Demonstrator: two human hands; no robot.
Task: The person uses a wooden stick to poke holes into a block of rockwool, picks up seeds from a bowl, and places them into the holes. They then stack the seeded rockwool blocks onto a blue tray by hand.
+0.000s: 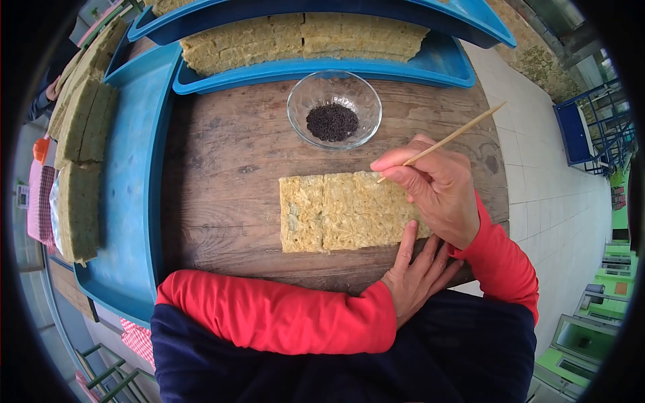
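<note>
Yellow fibrous rectangular slab (356,212), flat on my brown wooden bench (215,174); might tear if pressed. Clear round glass bowl (367,111) of small black grains (332,122), beyond it; a knock could spill them. My left hand (422,277), fingers spread at the slab's near edge; a shove may shift it. Thin tan wooden stick (457,132), pinched in my right hand (440,191); deep pushing could gouge.

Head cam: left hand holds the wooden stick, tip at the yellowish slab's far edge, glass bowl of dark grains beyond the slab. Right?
Wrong hand: the head view shows the right hand holding the wooden stick. The left hand is at the near edge of the yellowish slab. The rest stands.
</note>
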